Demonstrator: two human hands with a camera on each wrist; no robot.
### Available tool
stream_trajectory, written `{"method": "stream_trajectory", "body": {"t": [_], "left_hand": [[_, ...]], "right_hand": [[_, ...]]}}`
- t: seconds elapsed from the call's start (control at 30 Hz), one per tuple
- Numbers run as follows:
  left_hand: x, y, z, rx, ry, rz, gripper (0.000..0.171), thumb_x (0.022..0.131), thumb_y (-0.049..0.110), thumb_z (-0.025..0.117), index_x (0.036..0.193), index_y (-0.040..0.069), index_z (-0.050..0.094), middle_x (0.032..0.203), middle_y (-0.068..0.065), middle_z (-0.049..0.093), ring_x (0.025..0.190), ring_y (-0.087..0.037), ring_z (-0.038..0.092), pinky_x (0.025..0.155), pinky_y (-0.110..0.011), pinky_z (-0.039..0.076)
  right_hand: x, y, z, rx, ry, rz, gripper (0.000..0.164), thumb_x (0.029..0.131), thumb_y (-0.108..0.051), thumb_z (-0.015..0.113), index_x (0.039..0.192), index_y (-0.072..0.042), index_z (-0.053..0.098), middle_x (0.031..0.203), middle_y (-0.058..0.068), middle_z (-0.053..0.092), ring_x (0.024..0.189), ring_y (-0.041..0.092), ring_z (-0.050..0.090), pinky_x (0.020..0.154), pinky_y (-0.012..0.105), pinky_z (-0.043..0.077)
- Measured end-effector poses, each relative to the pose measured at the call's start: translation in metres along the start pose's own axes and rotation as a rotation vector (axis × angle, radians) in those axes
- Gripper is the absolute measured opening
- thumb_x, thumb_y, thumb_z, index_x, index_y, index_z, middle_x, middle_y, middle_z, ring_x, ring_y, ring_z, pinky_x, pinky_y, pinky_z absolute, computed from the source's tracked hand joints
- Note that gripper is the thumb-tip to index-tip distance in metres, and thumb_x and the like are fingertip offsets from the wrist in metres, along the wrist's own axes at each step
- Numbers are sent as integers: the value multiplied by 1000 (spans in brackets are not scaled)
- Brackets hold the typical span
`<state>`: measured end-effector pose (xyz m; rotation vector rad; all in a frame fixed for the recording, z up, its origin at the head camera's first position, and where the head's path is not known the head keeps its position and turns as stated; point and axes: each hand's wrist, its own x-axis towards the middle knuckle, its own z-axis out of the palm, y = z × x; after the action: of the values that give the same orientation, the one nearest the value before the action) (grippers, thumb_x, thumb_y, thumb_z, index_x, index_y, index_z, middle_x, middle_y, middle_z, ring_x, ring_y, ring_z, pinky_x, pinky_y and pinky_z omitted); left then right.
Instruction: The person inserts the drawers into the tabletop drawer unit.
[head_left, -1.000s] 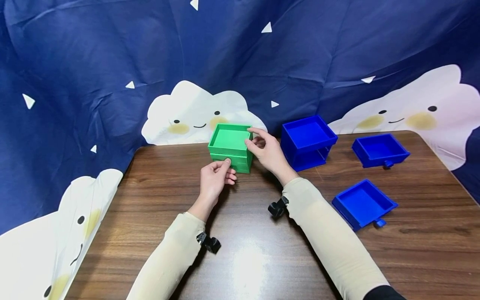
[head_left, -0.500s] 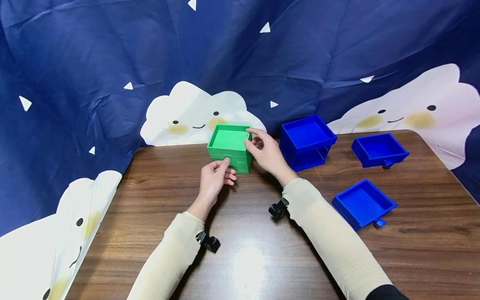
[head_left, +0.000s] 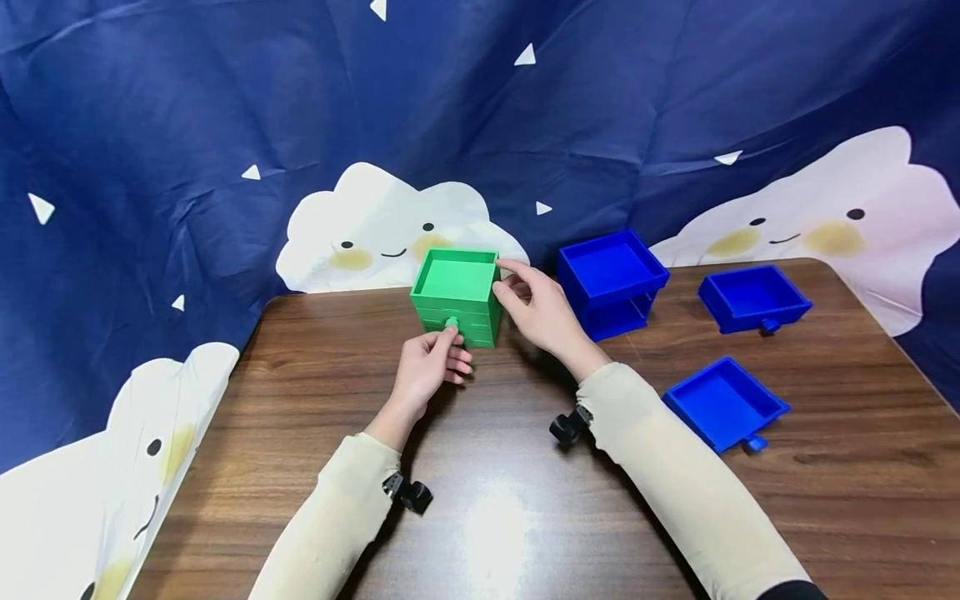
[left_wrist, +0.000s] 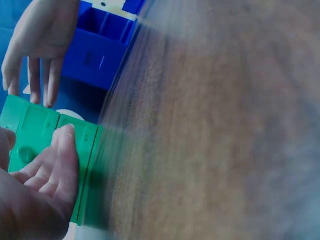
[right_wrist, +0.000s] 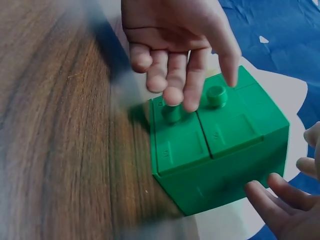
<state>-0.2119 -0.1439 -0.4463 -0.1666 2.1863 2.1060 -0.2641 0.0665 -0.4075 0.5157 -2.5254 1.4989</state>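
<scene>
A green two-drawer box [head_left: 454,283] stands at the back of the table, its drawer fronts flush in the right wrist view. One round knob [right_wrist: 216,96] sits on each front. My left hand [head_left: 426,367] is in front of the box, thumb tip close by the upper knob. Its fingers [left_wrist: 65,155] are extended and hold nothing; whether they touch the front I cannot tell. My right hand [head_left: 542,312] is at the box's right side, its fingertips [right_wrist: 252,187] at the side wall, without a grip on it.
Right of the green box stands a blue cabinet frame [head_left: 613,267] with its front bare of drawers. Two loose blue drawers, one farther back [head_left: 731,310] and one nearer [head_left: 690,421], lie on the wooden table [head_left: 480,467]. A cloud-print cloth [head_left: 420,100] hangs behind.
The upper green drawer, which stuck out slightly one second ago, now sits flush. My left thumb has drawn back from the front, uncovering the upper knob. My right hand stays at the side.
</scene>
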Motion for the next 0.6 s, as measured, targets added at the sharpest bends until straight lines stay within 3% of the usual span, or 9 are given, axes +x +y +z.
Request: {"method": "stream_trajectory", "body": {"t": [0.33, 0.6], "left_hand": [[-10, 0, 10, 124, -86, 113, 33, 111, 21, 59, 121, -8, 73, 97, -29, 77, 75, -19, 76, 67, -27, 62], [-14, 3, 23, 217, -182, 197, 34, 110, 16, 59, 128, -12, 68, 103, -32, 76, 92, -40, 77, 78, -35, 66]], "right_hand": [[-26, -7, -22, -17, -47, 60, 38, 108, -25, 64, 141, -7, 69, 130, 15, 75, 119, 32, 72, 107, 49, 57], [-45, -10, -31, -28, -54, 61, 35, 108, -23, 64, 138, -6, 71, 126, 14, 77, 114, 31, 73, 102, 49, 59]]}}
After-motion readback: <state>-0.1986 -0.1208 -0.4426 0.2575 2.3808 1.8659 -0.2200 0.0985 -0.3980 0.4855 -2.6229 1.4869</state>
